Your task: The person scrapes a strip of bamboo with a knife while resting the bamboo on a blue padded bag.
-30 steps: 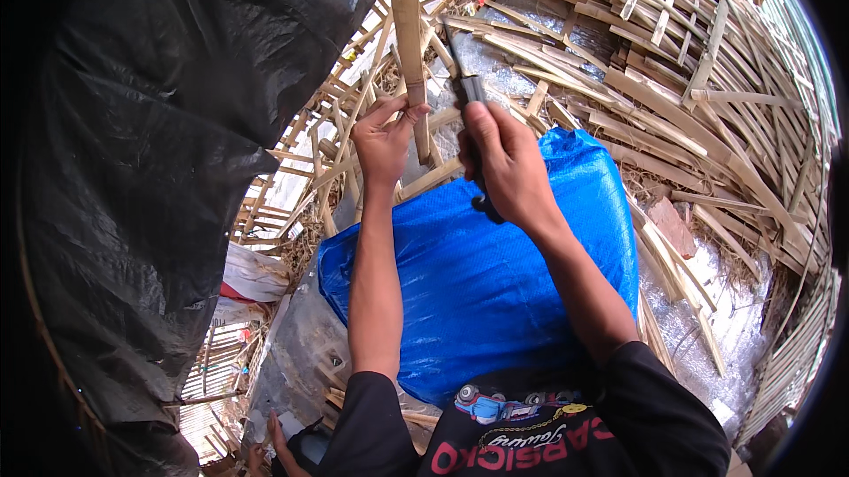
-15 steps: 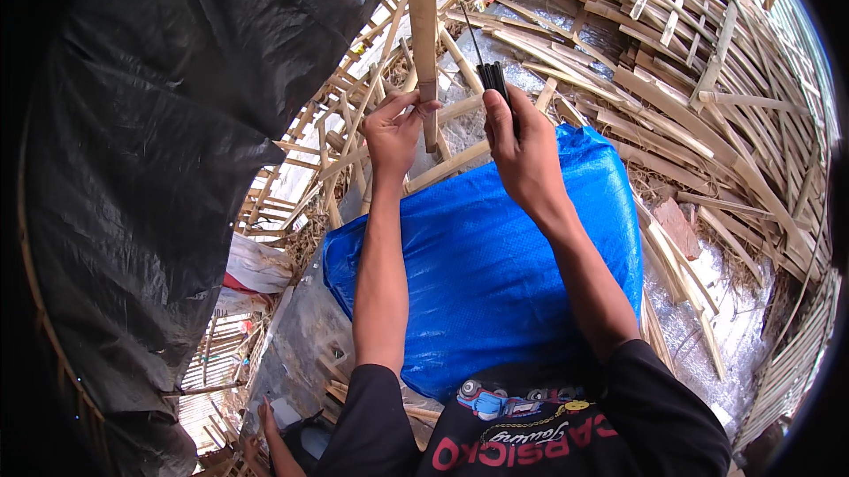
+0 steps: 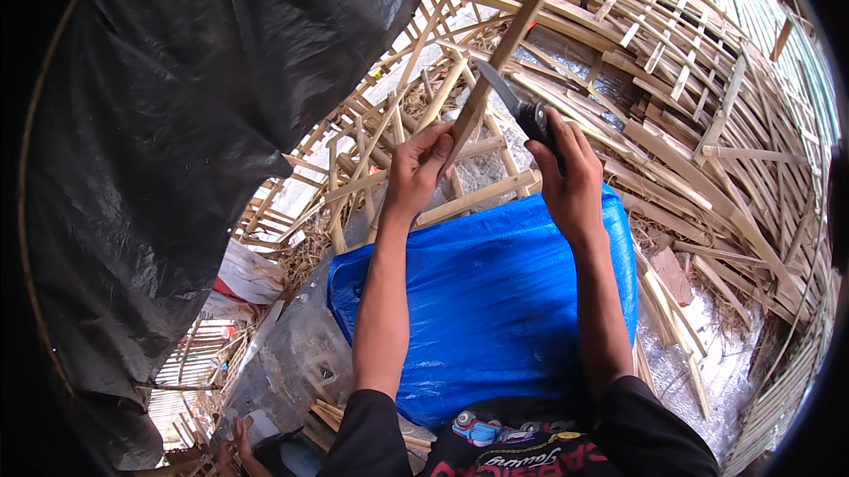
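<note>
My left hand (image 3: 417,172) is closed round the lower end of a long bamboo strip (image 3: 508,48), which slants up to the right away from me. My right hand (image 3: 570,172) grips the black handle of a knife (image 3: 500,88). The knife's blade points up and left, its tip close beside the strip; whether it touches cannot be told. A blue plastic sheet (image 3: 504,282) spreads over my lap beneath both forearms.
Stacked bamboo strips (image 3: 690,137) fill the right side. A black tarp (image 3: 177,123) hangs at the left. Beyond my hands stands a bamboo frame (image 3: 478,198). At lower left another person's hand (image 3: 240,442) shows.
The bamboo strip has tilted from nearly upright to a slant toward the upper right. My right hand has moved right and slightly down, turning the knife so its blade shows broadside.
</note>
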`<move>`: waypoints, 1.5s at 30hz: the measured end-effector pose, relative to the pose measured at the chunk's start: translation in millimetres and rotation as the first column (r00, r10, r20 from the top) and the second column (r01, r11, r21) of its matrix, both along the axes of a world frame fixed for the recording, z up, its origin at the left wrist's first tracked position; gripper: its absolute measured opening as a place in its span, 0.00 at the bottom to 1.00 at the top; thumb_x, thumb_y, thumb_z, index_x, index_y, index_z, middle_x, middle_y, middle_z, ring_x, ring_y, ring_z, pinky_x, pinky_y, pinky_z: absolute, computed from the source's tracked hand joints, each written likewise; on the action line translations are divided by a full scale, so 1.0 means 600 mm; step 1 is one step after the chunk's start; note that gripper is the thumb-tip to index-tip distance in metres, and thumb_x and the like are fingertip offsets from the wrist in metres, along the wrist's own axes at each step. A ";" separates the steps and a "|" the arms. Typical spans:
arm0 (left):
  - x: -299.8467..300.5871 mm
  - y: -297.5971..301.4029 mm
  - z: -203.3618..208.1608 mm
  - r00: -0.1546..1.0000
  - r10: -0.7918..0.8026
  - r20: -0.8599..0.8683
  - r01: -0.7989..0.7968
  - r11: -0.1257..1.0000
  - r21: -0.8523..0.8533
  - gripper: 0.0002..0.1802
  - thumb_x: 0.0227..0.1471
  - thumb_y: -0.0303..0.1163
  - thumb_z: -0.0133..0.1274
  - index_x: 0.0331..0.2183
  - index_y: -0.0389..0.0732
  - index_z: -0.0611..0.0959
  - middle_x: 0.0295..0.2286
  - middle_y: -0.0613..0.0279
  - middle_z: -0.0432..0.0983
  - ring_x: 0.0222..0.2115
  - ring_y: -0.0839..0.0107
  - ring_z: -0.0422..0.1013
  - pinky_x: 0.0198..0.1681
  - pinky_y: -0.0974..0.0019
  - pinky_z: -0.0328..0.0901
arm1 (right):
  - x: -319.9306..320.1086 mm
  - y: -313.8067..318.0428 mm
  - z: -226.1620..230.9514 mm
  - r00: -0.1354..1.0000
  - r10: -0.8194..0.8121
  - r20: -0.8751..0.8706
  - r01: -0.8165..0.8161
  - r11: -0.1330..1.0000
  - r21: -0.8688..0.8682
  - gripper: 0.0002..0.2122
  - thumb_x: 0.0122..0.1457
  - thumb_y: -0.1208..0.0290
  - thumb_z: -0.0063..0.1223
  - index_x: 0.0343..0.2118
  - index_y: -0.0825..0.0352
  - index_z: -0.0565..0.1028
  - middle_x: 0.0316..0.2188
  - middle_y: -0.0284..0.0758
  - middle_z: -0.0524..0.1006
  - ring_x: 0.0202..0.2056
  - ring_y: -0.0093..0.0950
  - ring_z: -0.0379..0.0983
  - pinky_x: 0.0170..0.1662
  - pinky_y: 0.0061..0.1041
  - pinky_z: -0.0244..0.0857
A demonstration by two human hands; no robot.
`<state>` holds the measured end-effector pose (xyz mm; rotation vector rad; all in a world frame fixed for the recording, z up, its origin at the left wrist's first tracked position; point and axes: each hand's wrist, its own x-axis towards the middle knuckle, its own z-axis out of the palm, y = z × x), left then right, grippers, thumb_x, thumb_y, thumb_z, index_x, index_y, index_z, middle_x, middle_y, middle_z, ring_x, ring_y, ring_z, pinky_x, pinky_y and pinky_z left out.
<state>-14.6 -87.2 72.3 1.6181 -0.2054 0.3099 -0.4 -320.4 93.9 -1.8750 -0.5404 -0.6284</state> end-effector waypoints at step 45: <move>0.023 -0.014 -0.070 0.997 0.038 0.071 -0.062 0.921 0.384 0.17 0.63 0.33 0.54 0.51 0.36 0.81 0.32 0.56 0.82 0.34 0.67 0.77 0.40 0.63 0.69 | 0.037 -0.099 -0.003 0.968 -0.124 -0.217 0.163 0.971 0.172 0.15 0.64 0.69 0.58 0.53 0.67 0.78 0.25 0.28 0.75 0.21 0.13 0.63 0.22 0.18 0.53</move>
